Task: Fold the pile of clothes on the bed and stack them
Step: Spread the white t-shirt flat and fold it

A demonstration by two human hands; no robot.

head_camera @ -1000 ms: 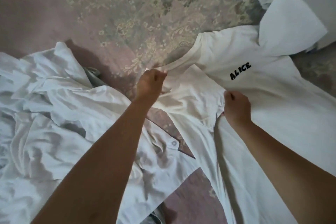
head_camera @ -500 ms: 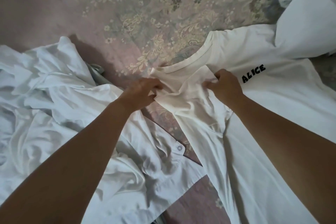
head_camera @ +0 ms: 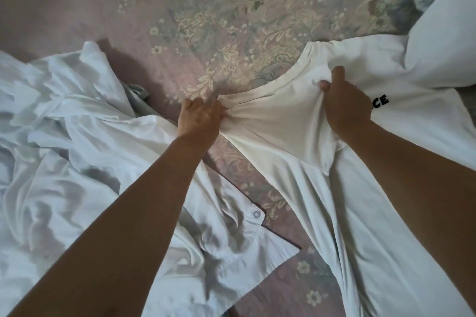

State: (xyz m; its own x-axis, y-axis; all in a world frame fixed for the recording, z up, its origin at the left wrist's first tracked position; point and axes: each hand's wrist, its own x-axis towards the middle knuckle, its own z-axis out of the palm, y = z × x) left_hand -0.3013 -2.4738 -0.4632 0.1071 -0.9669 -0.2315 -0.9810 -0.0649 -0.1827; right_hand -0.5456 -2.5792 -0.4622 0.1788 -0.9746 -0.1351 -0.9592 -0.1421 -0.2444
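Now, the moment line by line:

White T-shirt (head_camera: pixel 296 136): it lies on the right part of the bedspread (head_camera: pixel 180 8), with the neckline toward the far side. Only the letters "CE" of its black print show beside the right wrist.

Left hand (head_camera: pixel 199 117): the fingers are curled and bunch the cloth at the left shoulder end of the neckline – a firm grip.

Right hand (head_camera: pixel 345 100): it is closed on a fold of the chest cloth just below the collar, the thumb pinching it.

Change: a second ago the right hand held the shirt lower, near the armpit seam, and the whole word "ALICE" was visible. Since then it has moved up to the collar and now covers part of the print. The left hand has kept the same corner, and the cloth between the two hands is now pulled tight.

Meaning for the task: I judge that the shirt is being stretched flat before the first fold – the folding itself is not yet begun.

Pile of clothes (head_camera: pixel 64 149): crumpled white garments lie at the left, unfolded, one with a button (head_camera: pixel 256 214) at its edge.

White item (head_camera: pixel 443 33): it rests over the far right of the shirt; what it is I cannot tell.
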